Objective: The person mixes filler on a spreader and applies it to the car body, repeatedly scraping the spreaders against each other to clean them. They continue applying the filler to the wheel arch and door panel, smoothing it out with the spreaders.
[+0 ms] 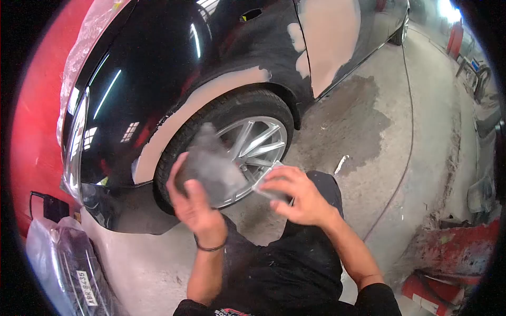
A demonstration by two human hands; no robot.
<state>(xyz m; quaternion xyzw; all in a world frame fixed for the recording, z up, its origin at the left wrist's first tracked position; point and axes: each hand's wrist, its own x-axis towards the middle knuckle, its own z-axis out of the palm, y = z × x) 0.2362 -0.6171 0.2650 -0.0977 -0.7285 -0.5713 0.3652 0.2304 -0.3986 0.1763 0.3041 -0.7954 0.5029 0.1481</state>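
Note:
In front of the wheel, my left hand (197,205) is raised with thumb and fingers around a grey, sheet-like piece (213,171). Motion smears this piece, so I cannot tell its exact kind. My right hand (298,196) curls its fingers over a small flat block with a pale edge (266,181), just right of the grey piece. Behind both hands is the silver alloy wheel (258,139) with its black tire (253,102). Beige filler (211,89) covers the wheel-arch edge of the black car (158,58).
More beige filler (334,37) shows on the door. A dark wet patch (350,126) marks the concrete floor, and a hose (411,121) runs along it. Plastic wraps a bumper part (68,258) at lower left. Red metal equipment (448,253) stands at lower right.

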